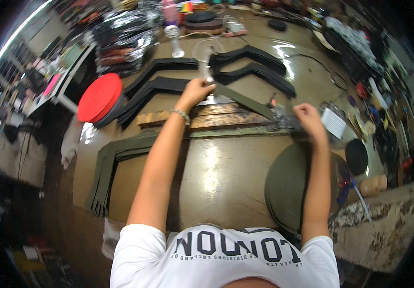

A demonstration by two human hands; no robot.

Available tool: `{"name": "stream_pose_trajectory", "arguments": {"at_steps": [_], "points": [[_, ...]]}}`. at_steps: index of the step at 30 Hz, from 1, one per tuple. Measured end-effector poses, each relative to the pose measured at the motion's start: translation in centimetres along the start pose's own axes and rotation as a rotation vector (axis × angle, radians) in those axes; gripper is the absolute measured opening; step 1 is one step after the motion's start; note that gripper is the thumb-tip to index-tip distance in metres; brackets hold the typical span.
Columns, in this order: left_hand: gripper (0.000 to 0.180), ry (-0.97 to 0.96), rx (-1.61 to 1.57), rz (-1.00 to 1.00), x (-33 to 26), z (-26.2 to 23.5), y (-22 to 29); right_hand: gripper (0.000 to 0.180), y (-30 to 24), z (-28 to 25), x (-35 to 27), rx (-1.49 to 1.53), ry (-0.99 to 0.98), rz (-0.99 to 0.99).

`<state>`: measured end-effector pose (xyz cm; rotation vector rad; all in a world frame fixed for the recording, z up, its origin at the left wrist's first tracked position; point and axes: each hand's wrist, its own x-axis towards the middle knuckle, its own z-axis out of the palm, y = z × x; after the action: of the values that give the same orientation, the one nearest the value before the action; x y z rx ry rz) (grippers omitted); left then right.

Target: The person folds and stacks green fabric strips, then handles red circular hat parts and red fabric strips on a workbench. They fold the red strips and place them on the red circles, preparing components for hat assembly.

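Step in hand, by judgement: measuring olive strap (245, 102) along wooden bars (207, 118). Strap location: above bars, slanting from left hand (198, 92) down toward bars' right end. Left hand: thumb and fingers pinching strap's upper end. Right hand (308, 119): fingers curled, beyond strap's lower end; cannot tell whether pinching anything. Next move likely calls for firm left pinch, strap flat, untwisted, aligned with bars

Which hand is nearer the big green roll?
Right. The right hand is beyond the green roll; the left hand is farther away, beyond it and to its left.
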<state>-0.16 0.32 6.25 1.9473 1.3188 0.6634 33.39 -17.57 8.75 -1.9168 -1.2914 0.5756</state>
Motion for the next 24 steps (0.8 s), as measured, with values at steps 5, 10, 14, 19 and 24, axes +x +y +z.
{"name": "stream_pose_trajectory", "arguments": {"at_steps": [5,10,14,19,24], "points": [[0.039,0.389,-0.139,0.256,-10.6,-6.8,1.6,0.020,-9.7,-4.9,-9.4,-0.033,0.007,-0.448],[0.040,0.635,-0.003,-0.048,-23.4,-15.8,-5.3,0.010,-15.5,-2.1,-18.1,-0.013,-0.212,-0.653],[0.056,0.582,0.545,-0.315,-28.8,-15.3,-10.4,0.018,-16.5,5.8,-20.3,-0.168,-0.694,-0.807],[0.056,0.713,0.655,-0.189,-30.6,-13.6,-11.8,0.032,-15.5,8.8,-20.8,-0.577,-0.678,-0.859],[0.052,0.707,0.620,-0.239,-31.7,-15.9,-9.8,0.043,-15.6,6.9,-20.5,-0.585,-0.706,-0.820]]}}
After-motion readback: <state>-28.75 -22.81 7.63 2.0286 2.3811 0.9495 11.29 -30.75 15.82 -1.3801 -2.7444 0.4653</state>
